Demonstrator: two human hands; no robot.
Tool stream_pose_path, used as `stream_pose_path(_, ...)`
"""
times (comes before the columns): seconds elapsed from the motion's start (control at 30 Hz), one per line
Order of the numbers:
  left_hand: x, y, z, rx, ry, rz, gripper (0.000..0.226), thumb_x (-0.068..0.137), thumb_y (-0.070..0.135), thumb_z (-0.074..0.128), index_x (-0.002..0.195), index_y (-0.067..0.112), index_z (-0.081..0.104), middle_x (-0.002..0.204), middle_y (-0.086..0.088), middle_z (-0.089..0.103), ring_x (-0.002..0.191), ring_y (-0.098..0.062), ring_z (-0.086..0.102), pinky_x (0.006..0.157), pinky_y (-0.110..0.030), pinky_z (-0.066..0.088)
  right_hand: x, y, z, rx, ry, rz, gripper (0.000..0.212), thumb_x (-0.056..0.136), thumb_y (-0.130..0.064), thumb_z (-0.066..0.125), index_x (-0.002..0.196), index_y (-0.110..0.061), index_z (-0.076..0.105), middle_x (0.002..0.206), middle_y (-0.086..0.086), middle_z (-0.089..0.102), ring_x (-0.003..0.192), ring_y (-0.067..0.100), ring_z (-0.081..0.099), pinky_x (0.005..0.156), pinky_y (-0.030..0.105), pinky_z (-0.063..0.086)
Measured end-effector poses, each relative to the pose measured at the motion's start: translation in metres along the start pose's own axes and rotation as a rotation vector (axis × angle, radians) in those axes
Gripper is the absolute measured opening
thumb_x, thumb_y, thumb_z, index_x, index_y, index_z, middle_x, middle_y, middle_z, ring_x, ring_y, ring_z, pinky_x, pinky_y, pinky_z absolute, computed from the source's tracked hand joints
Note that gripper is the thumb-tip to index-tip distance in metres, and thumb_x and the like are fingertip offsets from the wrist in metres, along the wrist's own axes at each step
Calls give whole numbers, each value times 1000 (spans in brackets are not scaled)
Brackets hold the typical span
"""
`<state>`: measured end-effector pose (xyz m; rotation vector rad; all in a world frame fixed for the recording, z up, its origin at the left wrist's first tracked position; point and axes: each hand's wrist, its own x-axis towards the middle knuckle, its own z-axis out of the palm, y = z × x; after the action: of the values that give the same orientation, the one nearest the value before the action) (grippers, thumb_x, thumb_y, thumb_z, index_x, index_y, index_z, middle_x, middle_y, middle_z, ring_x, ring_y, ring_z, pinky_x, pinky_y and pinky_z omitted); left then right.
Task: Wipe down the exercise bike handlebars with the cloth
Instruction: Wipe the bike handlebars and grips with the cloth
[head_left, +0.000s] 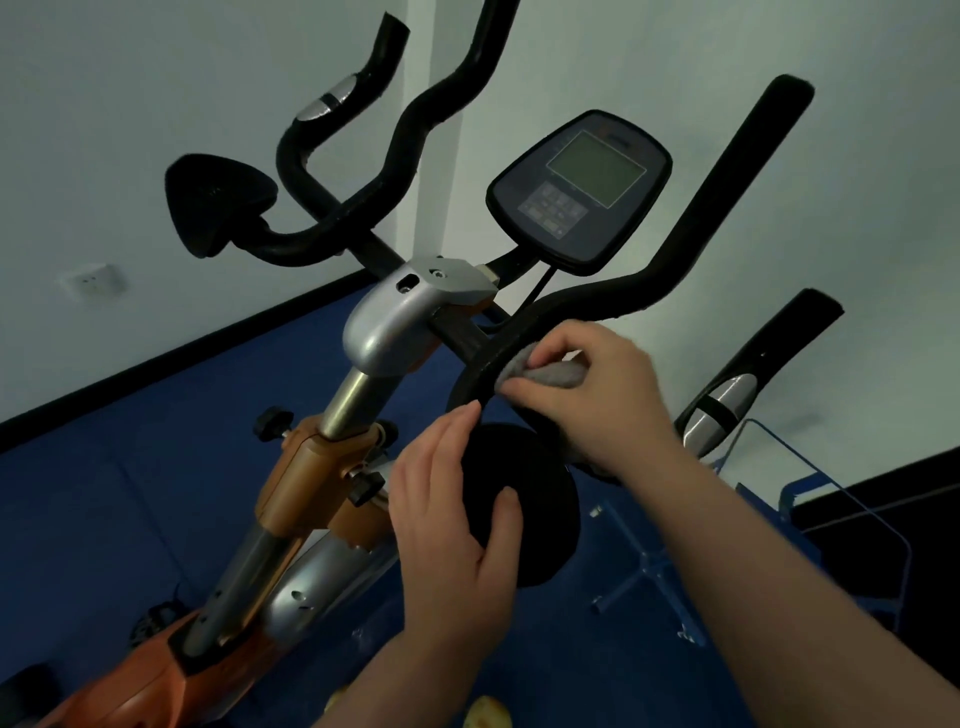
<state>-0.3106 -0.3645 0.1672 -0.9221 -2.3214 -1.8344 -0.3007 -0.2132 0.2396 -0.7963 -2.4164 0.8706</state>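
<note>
I had my R hand (587, 395) pinching the cloth (545, 371) against the bar (524, 332) near the stem, L hand (452, 525) curled on the pad (524, 499), prob. to steady it while wiping.

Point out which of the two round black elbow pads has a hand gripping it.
The near pad, lowest in view: the left hand grips it. The far pad, upper left, goes untouched.

We see the black foam-covered handlebars (670, 270) curving up on both sides of the stem, and a small grey cloth (550, 370), bunched, pressed against the right bar's lower bend.
</note>
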Motion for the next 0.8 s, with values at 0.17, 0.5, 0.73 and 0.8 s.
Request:
stream_pose_path(0.17, 0, 0, 2, -16, -1, -16, 59, 81, 26, 52, 138, 32, 37, 135, 31, 30, 128, -1, 33, 107, -21, 25, -5, 7, -10, -166, -121, -14, 19, 54, -27, 81, 59, -24, 62, 73, -9, 60, 71, 8, 56, 59, 25, 44)
stream_pose_path(0.5, 24, 9, -7, -10, -50, 66, 36, 83, 25, 53, 118, 21, 58, 121, 13, 48, 119, -3, 44, 102, -24, 34, -27, 12, -10, -127, 77, -31, 16, 65, -37, 81, 69, -27, 69, 75, -12, 65, 75, 6, 58, 67, 26, 47)
stream_pose_path(0.73, 51, 43, 2, -2, -202, 247, 22, 86, 18, 51, 104, 24, 63, 102, 15, 58, 99, -4, 56, 86, -40, 45, -58, 61, -65, -395, 207, -472, 17, 79, -26, 75, 74, -10, 71, 79, -1, 70, 76, 21, 58, 72, 34, 47)
stream_pose_path(0.8, 59, 49, 12, 72, -281, 305, 21, 87, 14, 51, 101, 22, 64, 94, 12, 60, 88, -7, 58, 79, -37, 46, -45, 65, -77, -334, 349, -356, 14, 77, -22, 78, 77, -9, 73, 85, 1, 70, 83, 21, 56, 79, 29, 46)
